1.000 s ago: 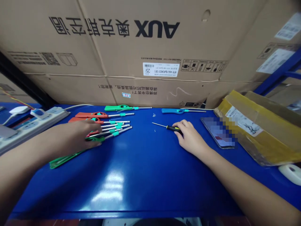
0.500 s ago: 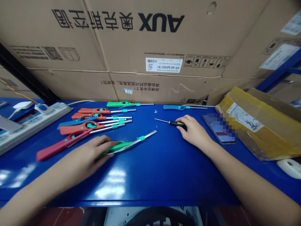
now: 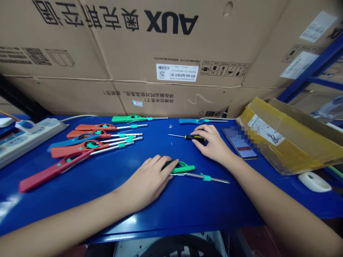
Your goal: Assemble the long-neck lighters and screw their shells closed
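Your left hand (image 3: 150, 177) holds 1 green lighter (image 3: 189, 167), its rod (image 3: 218, 180) right of the fingers; your right hand (image 3: 213, 145) grasps 1 screwdriver (image 3: 190, 137), a phone (image 3: 237, 144) right of its fingers.

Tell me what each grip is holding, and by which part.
The left grip holds a green lighter by its handle, mostly hidden under the palm. The right grip holds a screwdriver by its black and yellow handle.
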`<action>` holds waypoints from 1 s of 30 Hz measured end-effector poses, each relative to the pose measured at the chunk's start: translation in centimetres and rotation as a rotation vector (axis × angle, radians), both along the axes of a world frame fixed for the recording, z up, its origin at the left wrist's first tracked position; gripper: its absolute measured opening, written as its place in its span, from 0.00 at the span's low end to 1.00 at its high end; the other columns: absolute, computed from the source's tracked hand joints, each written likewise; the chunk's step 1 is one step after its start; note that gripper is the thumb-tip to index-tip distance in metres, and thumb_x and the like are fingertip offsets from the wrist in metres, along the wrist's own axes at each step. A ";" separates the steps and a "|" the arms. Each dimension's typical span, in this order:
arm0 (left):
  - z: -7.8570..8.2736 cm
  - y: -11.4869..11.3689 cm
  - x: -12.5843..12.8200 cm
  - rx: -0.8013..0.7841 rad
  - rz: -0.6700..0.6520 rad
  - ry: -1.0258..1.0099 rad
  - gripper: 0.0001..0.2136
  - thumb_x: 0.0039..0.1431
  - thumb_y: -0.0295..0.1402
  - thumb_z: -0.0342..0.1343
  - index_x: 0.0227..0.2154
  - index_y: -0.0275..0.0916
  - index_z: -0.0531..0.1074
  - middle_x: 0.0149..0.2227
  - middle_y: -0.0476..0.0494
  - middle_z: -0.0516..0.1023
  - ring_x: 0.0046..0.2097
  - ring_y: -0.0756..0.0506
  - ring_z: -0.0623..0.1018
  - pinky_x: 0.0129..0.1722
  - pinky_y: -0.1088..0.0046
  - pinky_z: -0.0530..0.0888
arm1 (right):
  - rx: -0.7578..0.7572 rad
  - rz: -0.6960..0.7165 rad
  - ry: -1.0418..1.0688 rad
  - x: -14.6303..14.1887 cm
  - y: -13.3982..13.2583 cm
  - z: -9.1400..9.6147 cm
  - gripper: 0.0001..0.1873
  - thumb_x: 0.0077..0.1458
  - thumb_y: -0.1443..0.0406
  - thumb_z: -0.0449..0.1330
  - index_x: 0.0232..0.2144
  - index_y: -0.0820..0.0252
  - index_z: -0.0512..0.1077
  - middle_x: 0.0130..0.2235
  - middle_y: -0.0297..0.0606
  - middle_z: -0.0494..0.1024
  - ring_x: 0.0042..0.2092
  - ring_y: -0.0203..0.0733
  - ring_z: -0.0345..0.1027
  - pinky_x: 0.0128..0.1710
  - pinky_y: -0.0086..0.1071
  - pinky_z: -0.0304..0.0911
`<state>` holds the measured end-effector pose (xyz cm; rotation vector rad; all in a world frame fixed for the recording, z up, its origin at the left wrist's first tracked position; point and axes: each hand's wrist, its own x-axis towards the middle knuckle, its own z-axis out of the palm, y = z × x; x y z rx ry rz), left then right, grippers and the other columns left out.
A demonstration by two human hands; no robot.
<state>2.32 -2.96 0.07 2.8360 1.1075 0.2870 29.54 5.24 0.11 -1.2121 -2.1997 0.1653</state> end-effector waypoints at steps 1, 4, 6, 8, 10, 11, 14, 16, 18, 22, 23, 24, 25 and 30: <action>-0.1 0.3 0.6 -0.010 0.007 -0.010 0.22 0.73 0.32 0.43 0.66 0.38 0.61 0.58 0.31 0.72 0.53 0.34 0.73 0.50 0.50 0.76 | -0.016 0.064 -0.004 -0.1 -0.4 0.5 0.09 0.62 0.64 0.60 0.44 0.56 0.78 0.50 0.44 0.76 0.55 0.51 0.66 0.58 0.53 0.62; -0.6 1.2 1.4 -0.079 0.010 -0.101 0.23 0.71 0.32 0.46 0.67 0.37 0.59 0.59 0.31 0.70 0.56 0.34 0.72 0.55 0.49 0.74 | -0.145 0.310 -0.055 -0.4 -1.6 2.0 0.09 0.60 0.58 0.65 0.40 0.54 0.78 0.40 0.34 0.79 0.42 0.39 0.72 0.47 0.35 0.69; -0.7 1.5 1.2 -0.161 0.004 -0.189 0.25 0.71 0.34 0.49 0.68 0.40 0.57 0.61 0.33 0.67 0.60 0.36 0.70 0.60 0.52 0.71 | -0.328 0.420 -0.088 -0.6 -2.3 2.5 0.15 0.57 0.57 0.68 0.44 0.57 0.77 0.37 0.34 0.78 0.37 0.37 0.71 0.39 0.31 0.69; -0.4 1.7 0.5 -0.257 0.027 -0.243 0.27 0.69 0.37 0.53 0.68 0.44 0.56 0.63 0.35 0.65 0.61 0.38 0.70 0.61 0.56 0.71 | -0.404 0.427 -0.117 -0.7 -2.6 2.7 0.16 0.56 0.58 0.68 0.45 0.59 0.76 0.36 0.34 0.78 0.36 0.37 0.70 0.36 0.30 0.68; 0.2 1.9 -0.5 -0.344 0.077 -0.246 0.27 0.67 0.39 0.56 0.67 0.47 0.59 0.61 0.38 0.68 0.60 0.38 0.72 0.60 0.58 0.72 | -0.397 0.399 -0.136 -0.8 -2.8 2.7 0.11 0.61 0.60 0.65 0.44 0.59 0.77 0.37 0.35 0.79 0.37 0.38 0.72 0.38 0.31 0.68; 0.6 2.1 -0.9 -0.383 0.100 -0.245 0.26 0.67 0.40 0.56 0.66 0.48 0.61 0.59 0.39 0.70 0.58 0.38 0.74 0.59 0.58 0.73 | -0.382 0.383 -0.141 -0.9 -2.7 2.6 0.10 0.64 0.60 0.62 0.43 0.58 0.77 0.38 0.36 0.80 0.39 0.39 0.73 0.39 0.32 0.68; 1.5 2.6 -2.0 -0.464 0.145 -0.263 0.27 0.65 0.44 0.58 0.65 0.49 0.63 0.59 0.41 0.73 0.55 0.38 0.76 0.56 0.59 0.75 | -0.330 0.295 -0.177 -1.2 -2.5 1.9 0.13 0.69 0.62 0.54 0.41 0.58 0.78 0.40 0.38 0.81 0.42 0.42 0.74 0.44 0.36 0.68; 1.6 3.1 -2.4 -0.463 0.166 -0.283 0.27 0.65 0.47 0.56 0.65 0.49 0.62 0.60 0.41 0.72 0.53 0.39 0.77 0.54 0.59 0.75 | -0.257 0.204 -0.220 -1.5 -2.3 1.4 0.12 0.69 0.62 0.55 0.42 0.58 0.78 0.42 0.41 0.80 0.45 0.45 0.74 0.46 0.40 0.68; 1.4 3.6 -2.6 -0.374 0.180 -0.290 0.24 0.68 0.45 0.53 0.64 0.46 0.63 0.60 0.39 0.71 0.54 0.39 0.76 0.55 0.58 0.74 | -0.147 0.118 -0.237 -1.7 -2.3 1.3 0.10 0.66 0.61 0.58 0.45 0.59 0.76 0.45 0.44 0.78 0.48 0.49 0.71 0.48 0.43 0.67; 1.3 3.7 -2.9 -0.113 0.159 -0.242 0.14 0.68 0.39 0.52 0.52 0.40 0.72 0.54 0.37 0.71 0.56 0.37 0.72 0.57 0.54 0.71 | -0.155 0.199 -0.166 -1.7 -3.3 2.5 0.11 0.62 0.57 0.64 0.35 0.58 0.72 0.39 0.39 0.74 0.44 0.45 0.68 0.45 0.38 0.64; 1.4 3.6 -2.9 -0.119 0.136 -0.216 0.12 0.68 0.40 0.53 0.49 0.40 0.74 0.51 0.39 0.73 0.53 0.38 0.73 0.54 0.56 0.72 | -0.253 0.331 -0.202 -1.7 -3.6 2.9 0.13 0.60 0.55 0.65 0.34 0.57 0.72 0.37 0.36 0.74 0.41 0.42 0.68 0.42 0.36 0.63; 1.5 3.5 -2.8 -0.158 0.107 -0.184 0.12 0.67 0.41 0.55 0.46 0.41 0.74 0.48 0.40 0.74 0.50 0.39 0.74 0.50 0.58 0.74 | -0.373 0.446 -0.269 -1.6 -3.9 3.3 0.14 0.58 0.54 0.67 0.34 0.56 0.71 0.36 0.33 0.74 0.39 0.40 0.68 0.40 0.34 0.62; 1.6 3.3 -2.8 -0.202 0.078 -0.151 0.11 0.65 0.41 0.58 0.45 0.42 0.75 0.46 0.42 0.75 0.48 0.39 0.75 0.48 0.59 0.75 | -0.444 0.482 -0.322 -1.6 -4.3 3.7 0.14 0.58 0.55 0.67 0.32 0.56 0.71 0.34 0.32 0.73 0.37 0.38 0.67 0.38 0.33 0.61; 1.6 2.6 -2.5 -0.258 -0.025 -0.074 0.09 0.63 0.35 0.61 0.45 0.42 0.75 0.43 0.45 0.79 0.45 0.39 0.78 0.51 0.54 0.74 | -0.523 0.426 -0.354 -1.3 -4.8 4.0 0.07 0.63 0.64 0.60 0.33 0.57 0.67 0.35 0.31 0.72 0.35 0.36 0.64 0.35 0.31 0.56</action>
